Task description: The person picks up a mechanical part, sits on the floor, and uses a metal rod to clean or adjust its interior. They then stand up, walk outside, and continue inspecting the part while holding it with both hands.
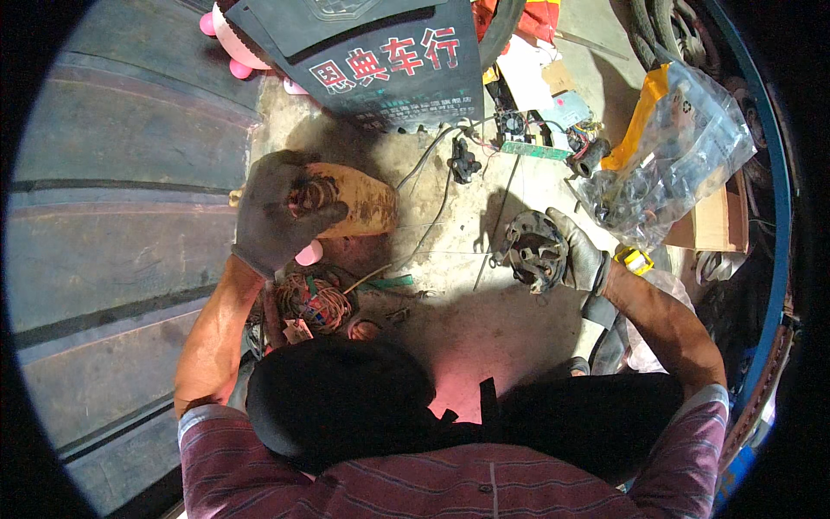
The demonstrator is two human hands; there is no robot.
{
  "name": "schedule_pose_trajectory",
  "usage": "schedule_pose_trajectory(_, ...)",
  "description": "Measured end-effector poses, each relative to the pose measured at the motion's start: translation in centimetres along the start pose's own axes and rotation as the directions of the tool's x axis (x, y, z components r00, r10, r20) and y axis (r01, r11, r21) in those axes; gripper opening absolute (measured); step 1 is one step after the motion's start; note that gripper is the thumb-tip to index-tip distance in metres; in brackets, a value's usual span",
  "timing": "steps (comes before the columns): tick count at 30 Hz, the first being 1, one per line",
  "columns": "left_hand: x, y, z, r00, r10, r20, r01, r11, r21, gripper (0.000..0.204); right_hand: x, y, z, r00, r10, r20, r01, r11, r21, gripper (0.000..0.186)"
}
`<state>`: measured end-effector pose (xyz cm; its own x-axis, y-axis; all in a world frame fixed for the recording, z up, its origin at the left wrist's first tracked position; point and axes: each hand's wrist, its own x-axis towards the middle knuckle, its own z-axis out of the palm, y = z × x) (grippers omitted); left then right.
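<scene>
My left hand, in a dark grey glove, is at the left end of a dirty yellow-brown container. Its fingers and thumb curl around a rusty, ring-like metal part in front of the container. On the right, my right hand wears a lighter, soiled glove. It grips the edge of a round, greasy metal part with several lobes and openings, held up over the concrete. My right fingers are partly hidden behind this part.
A dark printed panel stands ahead. Coiled wires lie near my left knee. A dark small part, a green circuit board and a clear plastic bag lie beyond my right hand. Ribbed dark sheeting runs along the left.
</scene>
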<state>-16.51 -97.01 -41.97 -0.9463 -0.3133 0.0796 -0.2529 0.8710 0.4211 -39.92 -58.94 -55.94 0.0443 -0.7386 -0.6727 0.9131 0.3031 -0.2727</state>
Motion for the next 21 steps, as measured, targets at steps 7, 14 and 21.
schedule_pose_trajectory(7,0.1,-1.2,-1.6,0.946,0.283,0.161,-0.288,0.958,0.009,0.065,-0.3,-1.5,-1.7,0.999,0.007,-0.035,-0.005,0.999,0.045,0.066)
schedule_pose_trajectory(14,0.3,0.9,-1.1,0.992,0.117,0.047,-0.118,0.993,0.011,0.053,-0.4,-2.0,-7.0,0.994,-0.062,-0.093,0.059,0.998,-0.034,0.073)
schedule_pose_trajectory(21,0.9,1.8,-2.1,0.985,0.121,0.121,-0.141,0.975,0.169,0.053,-0.2,-2.6,-7.8,0.989,-0.074,-0.124,0.069,0.996,-0.050,0.076)
